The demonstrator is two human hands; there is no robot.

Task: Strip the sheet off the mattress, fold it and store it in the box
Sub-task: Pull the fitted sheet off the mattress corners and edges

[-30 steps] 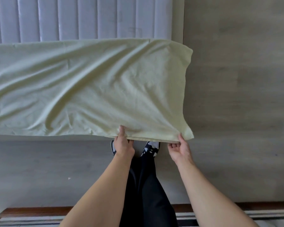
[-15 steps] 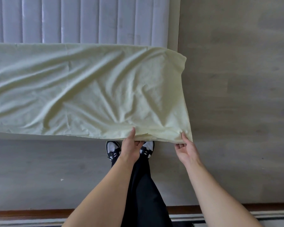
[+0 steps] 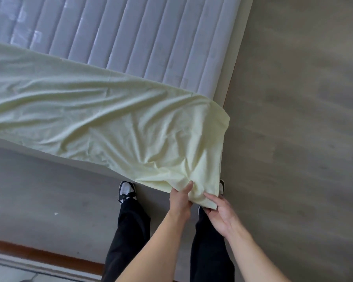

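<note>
Mattress (image 3: 143,35): grey-white, quilted in long parallel channels, far part bare.
Sheet (image 3: 94,119): pale yellow-green, wrinkled, lies across the near part of the mattress; near corner hangs past the edge.
Floor (image 3: 298,139): grey wood-look planks, carries the mattress and my two black-and-white shoes (image 3: 127,190).
Rug (image 3: 12,269): striped edge, lower left of floor.

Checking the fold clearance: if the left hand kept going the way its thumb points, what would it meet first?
Probably the pale yellow cotton sheet itself: the left hand already pinches its bunched corner, thumb pointing up into the cloth. Depth beyond is unclear.
</note>
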